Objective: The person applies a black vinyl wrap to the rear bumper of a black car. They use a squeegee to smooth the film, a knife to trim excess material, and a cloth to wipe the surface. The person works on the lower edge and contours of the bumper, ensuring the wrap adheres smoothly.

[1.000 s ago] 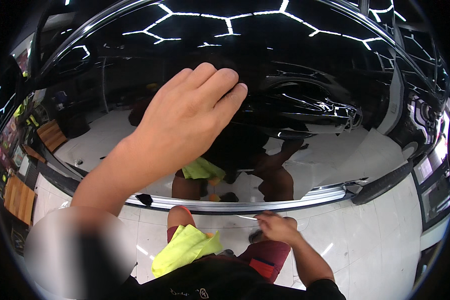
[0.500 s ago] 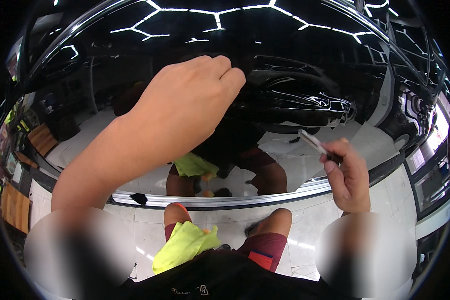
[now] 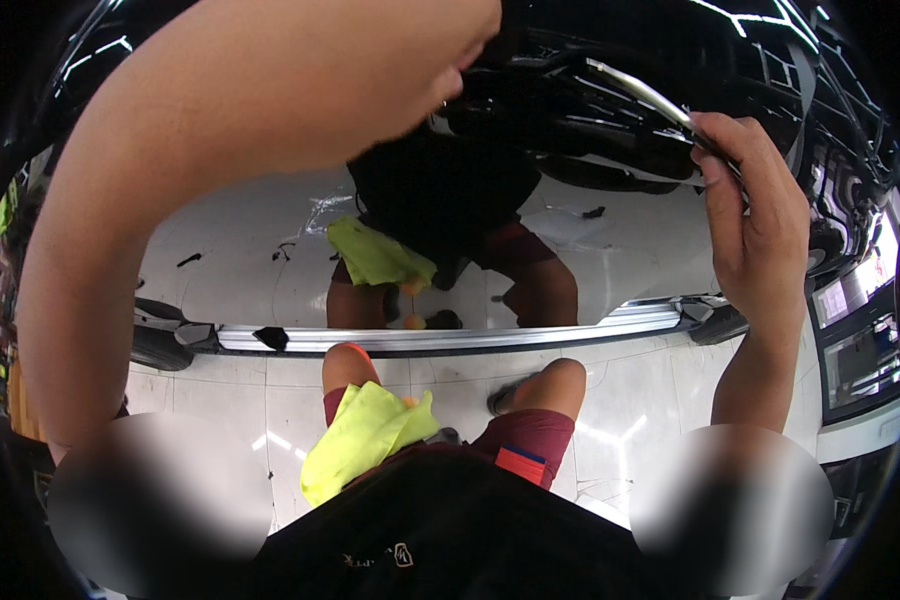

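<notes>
My left hand [image 3: 425,60] is raised in front of the glossy black car panel [image 3: 450,180], partly cut off by the upper edge. Its fingers curl in; whatever they pinch, if anything, is hidden. On the right, my right hand [image 3: 760,200] grips a slim silver utility knife [image 3: 650,94] between thumb and fingers. The knife's thin end points up and left, toward the panel's dark upper part. Whether its tip touches the surface I cannot tell.
Below the panel runs a silver sill strip [image 3: 450,340] with a black scrap [image 3: 271,339] on its left part. A yellow-green cloth [image 3: 370,435] hangs at my lap. Pale tiles [image 3: 650,390] cover the floor, and a dark-framed window [image 3: 860,340] stands far right.
Both hands have moved up in the view, the left one partly out of it. My right hand also shifted right, still holding the utility knife. The sill appears higher.
</notes>
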The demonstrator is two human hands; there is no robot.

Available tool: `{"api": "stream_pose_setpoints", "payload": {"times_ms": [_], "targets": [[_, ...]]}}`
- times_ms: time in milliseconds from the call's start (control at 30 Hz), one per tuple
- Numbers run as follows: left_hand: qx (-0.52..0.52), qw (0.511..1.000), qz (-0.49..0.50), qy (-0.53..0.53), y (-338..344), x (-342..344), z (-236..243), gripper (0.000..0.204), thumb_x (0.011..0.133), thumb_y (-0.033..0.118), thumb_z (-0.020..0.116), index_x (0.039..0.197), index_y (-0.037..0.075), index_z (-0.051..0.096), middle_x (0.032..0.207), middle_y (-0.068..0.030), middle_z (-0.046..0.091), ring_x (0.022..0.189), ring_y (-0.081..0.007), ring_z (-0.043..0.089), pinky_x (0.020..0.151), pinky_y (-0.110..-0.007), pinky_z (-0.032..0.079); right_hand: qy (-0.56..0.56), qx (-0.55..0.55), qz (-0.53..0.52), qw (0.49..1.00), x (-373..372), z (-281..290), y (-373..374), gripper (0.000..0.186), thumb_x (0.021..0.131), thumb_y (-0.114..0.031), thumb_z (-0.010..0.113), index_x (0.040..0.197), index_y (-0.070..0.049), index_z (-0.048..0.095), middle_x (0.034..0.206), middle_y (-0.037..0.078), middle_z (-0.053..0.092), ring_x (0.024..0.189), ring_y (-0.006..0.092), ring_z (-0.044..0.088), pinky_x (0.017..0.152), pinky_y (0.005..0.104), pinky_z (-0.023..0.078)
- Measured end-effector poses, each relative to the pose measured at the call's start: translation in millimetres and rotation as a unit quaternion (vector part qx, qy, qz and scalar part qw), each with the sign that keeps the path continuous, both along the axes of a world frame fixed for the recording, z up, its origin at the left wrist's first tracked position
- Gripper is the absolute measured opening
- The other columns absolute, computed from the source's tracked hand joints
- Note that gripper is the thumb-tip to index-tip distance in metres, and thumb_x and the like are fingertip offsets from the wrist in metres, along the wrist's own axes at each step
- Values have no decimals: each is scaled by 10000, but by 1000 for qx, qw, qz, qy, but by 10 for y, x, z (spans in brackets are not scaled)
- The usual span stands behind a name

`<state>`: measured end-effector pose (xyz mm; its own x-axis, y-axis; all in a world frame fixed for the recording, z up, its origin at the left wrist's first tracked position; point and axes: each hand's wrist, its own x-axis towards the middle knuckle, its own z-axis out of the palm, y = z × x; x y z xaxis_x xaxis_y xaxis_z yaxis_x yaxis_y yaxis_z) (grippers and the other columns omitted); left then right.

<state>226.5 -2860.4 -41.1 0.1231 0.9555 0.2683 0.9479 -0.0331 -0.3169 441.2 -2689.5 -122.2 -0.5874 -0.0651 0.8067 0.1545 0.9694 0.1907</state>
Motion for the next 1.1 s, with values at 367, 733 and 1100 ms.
{"api": "stream_pose_setpoints", "payload": {"times_ms": [367,733,1100], "targets": [[106,988,-49,105,-3,-224,-343,169,860,138,595,789,-7,645,754,-169,648,796,-349,652,735,-419,520,-65,160,-69,983,-318,12,128,137,903,-154,693,992,-54,664,786,55,622,652,159,575,575,282,444],[97,989,-75,77,-10,-356,-319,134,824,110,619,771,-6,660,740,-174,661,771,-359,656,704,-408,529,-89,268,3,959,-603,132,179,223,834,-23,715,1053,-48,682,897,87,649,788,203,631,634,309,501],[113,983,-123,75,-42,-573,-406,127,836,97,627,775,-13,649,749,-165,660,801,-342,657,732,-388,529,-70,361,3,930,-1002,217,-90,176,753,-46,717,917,-25,657,801,77,563,694,241,544,603,343,448]]}}
